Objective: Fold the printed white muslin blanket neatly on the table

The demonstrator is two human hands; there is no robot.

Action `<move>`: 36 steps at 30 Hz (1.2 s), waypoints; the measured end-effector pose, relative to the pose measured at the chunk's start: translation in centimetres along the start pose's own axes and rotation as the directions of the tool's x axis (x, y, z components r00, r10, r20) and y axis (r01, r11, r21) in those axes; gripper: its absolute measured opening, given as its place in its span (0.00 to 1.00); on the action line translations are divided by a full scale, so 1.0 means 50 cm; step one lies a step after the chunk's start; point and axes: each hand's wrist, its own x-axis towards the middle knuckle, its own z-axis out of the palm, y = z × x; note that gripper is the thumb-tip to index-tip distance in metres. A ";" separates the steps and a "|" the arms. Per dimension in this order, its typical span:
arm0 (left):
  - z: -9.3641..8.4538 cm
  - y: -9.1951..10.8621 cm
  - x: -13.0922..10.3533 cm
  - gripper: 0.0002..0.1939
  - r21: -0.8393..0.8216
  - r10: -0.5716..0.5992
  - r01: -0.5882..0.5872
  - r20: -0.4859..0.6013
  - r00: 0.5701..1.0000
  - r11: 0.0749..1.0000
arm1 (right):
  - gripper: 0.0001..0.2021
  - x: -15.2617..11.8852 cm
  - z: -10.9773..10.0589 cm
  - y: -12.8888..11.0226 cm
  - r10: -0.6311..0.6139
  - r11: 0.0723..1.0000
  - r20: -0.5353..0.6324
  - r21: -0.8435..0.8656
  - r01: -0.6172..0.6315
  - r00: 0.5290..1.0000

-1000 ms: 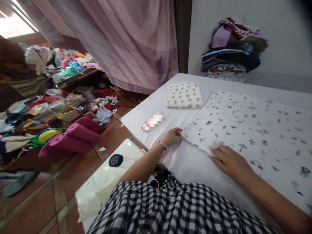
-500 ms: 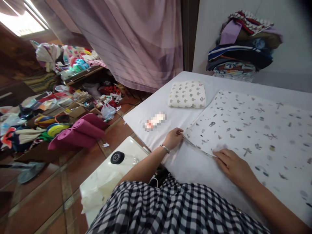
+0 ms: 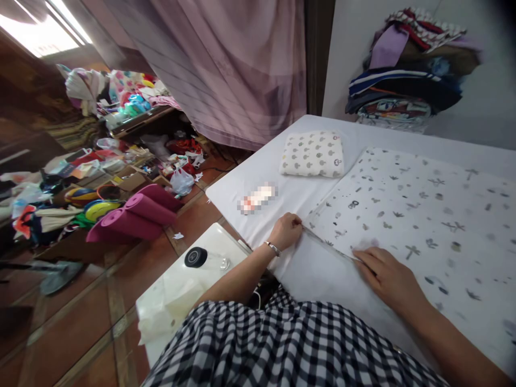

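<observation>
A white cloth (image 3: pixel 395 215) printed with grey plants and small figures lies flat over the right side of the white table (image 3: pixel 262 166). At its near left corner, my left hand (image 3: pixel 285 231) pinches the edge, fingers closed. Further right along the same near edge is my right hand (image 3: pixel 382 269), its thumb and fingers closed on the cloth. A folded cloth (image 3: pixel 312 154) with a grey pattern rests beyond my left hand. Nearer the table's left edge lies a small pixelated item (image 3: pixel 258 198).
A low white stand (image 3: pixel 209 236) at the left holds a black-lidded bottle (image 3: pixel 195 257). Pink rolled mats (image 3: pixel 137 212) and boxes of clutter cover the floor at left. Stacked clothes (image 3: pixel 407 86) stand behind the table, beside a pink curtain (image 3: pixel 250 64).
The view has shifted slightly, so the surroundings at left appear a little further right. Both hands keep nearly the same places on the cloth's edge.
</observation>
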 end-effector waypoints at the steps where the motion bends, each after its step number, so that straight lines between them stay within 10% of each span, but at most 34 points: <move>1: -0.001 0.003 -0.002 0.07 0.018 -0.004 0.004 0.006 1.000 1.000 | 0.16 -0.001 0.000 0.000 0.003 1.000 -0.004 0.009 -0.003 1.000; 13: 0.004 0.026 -0.008 0.07 0.139 -0.041 0.036 0.037 0.998 0.990 | 0.16 0.005 -0.010 -0.001 0.231 0.955 0.042 0.181 -0.235 0.972; 36: 0.007 0.002 0.007 0.04 -0.016 -0.050 0.051 0.009 0.999 0.999 | 0.13 0.039 -0.035 -0.030 -0.017 0.998 0.053 -0.055 0.019 0.998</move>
